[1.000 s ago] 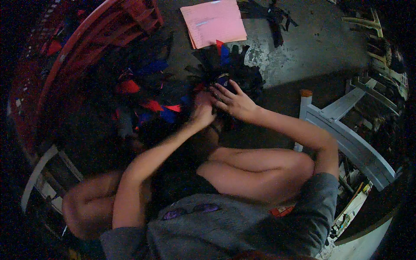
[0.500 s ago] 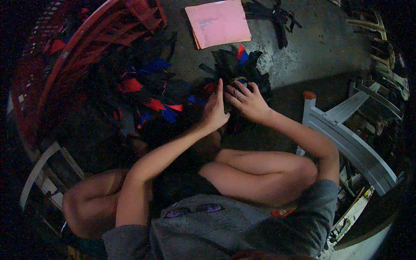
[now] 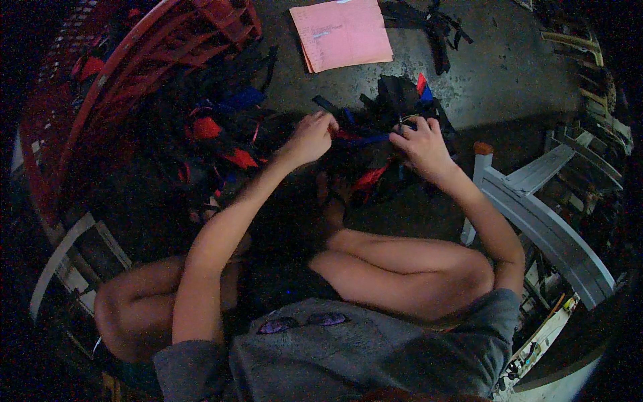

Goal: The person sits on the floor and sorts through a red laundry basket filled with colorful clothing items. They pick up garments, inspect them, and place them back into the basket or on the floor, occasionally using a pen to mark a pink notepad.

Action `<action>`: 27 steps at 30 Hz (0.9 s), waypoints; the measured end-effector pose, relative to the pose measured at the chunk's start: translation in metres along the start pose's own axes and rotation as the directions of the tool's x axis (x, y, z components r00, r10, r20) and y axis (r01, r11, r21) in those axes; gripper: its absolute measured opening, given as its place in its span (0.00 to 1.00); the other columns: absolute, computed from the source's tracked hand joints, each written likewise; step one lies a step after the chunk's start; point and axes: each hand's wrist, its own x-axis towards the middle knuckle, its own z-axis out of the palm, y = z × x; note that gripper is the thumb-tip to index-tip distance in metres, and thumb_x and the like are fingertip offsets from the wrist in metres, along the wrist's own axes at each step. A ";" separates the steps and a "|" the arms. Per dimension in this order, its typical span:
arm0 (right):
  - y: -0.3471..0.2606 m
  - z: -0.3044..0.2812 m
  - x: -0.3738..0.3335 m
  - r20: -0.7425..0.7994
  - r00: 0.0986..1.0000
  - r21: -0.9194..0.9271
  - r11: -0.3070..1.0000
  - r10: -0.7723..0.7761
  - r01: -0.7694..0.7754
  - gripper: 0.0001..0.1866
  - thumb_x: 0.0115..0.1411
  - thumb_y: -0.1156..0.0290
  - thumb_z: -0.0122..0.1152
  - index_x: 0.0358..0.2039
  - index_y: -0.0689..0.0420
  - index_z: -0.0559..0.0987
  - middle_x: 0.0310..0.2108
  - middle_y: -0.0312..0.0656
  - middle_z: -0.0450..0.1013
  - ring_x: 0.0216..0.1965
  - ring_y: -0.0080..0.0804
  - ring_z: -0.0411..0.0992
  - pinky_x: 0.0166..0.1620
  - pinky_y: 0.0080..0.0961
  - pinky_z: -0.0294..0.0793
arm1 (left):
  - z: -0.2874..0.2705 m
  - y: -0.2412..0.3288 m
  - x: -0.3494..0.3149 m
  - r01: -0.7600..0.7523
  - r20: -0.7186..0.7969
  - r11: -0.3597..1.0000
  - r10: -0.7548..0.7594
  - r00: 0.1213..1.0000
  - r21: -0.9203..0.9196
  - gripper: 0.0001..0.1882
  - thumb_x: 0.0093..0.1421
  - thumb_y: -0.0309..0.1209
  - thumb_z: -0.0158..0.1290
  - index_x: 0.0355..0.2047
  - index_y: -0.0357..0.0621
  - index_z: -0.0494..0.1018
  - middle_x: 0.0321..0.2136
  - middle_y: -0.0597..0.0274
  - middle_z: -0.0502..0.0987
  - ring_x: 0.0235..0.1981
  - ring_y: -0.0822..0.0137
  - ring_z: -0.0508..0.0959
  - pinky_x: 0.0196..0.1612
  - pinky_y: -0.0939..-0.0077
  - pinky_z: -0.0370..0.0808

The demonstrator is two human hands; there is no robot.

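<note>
My left hand (image 3: 311, 139) is closed in a pinch at the left end of some dark, red and blue cloth-like strips. A blue strip (image 3: 367, 140) stretches from near it toward my right hand (image 3: 423, 149). The right fingers are curled round the near side of a bundle of black strips (image 3: 398, 94), where a thin pale band shows by the fingertips. Red and blue tips (image 3: 423, 87) stick out at the bundle's far end. Below the hands hangs or lies a red strip (image 3: 370, 177); dim light hides which.
A heap of black, red and blue strips (image 3: 231, 130) lies left, beside a red plastic crate-like piece (image 3: 114, 100). Pink papers (image 3: 343, 35) and black scraps (image 3: 439, 33) lie on the floor ahead. A grey stool-like frame (image 3: 536, 208) stands at the right.
My hands have moved apart, the left going left and closing from extended fingers, the right going right with the bundle. A blue strip now spans the gap.
</note>
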 end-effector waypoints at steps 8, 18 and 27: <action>0.026 -0.007 -0.013 0.036 0.991 0.121 0.984 0.131 -0.134 0.31 0.33 0.73 0.67 0.44 0.49 0.72 0.46 0.34 0.68 0.50 0.41 0.62 0.50 0.40 0.60 | 0.048 0.002 -0.018 0.072 -0.171 0.949 -0.020 0.985 0.307 0.35 0.41 0.32 0.64 0.48 0.39 0.59 0.49 0.43 0.58 0.50 0.43 0.63 0.50 0.56 0.67; 0.055 -0.030 -0.022 -0.001 0.995 0.109 0.989 0.103 -0.102 0.31 0.33 0.76 0.64 0.44 0.49 0.72 0.43 0.36 0.70 0.48 0.41 0.63 0.50 0.40 0.61 | 0.062 -0.007 -0.008 0.045 -0.198 0.995 -0.027 0.980 0.090 0.32 0.45 0.21 0.58 0.50 0.41 0.57 0.51 0.45 0.57 0.46 0.43 0.69 0.46 0.57 0.71; 0.034 -0.052 -0.025 0.085 0.995 0.195 0.978 0.060 -0.075 0.30 0.34 0.74 0.65 0.43 0.51 0.71 0.36 0.40 0.71 0.41 0.46 0.65 0.48 0.39 0.63 | 0.016 0.043 0.013 -0.352 -0.530 0.935 0.276 0.802 -0.046 0.27 0.47 0.20 0.55 0.50 0.42 0.63 0.53 0.49 0.59 0.57 0.48 0.59 0.58 0.61 0.61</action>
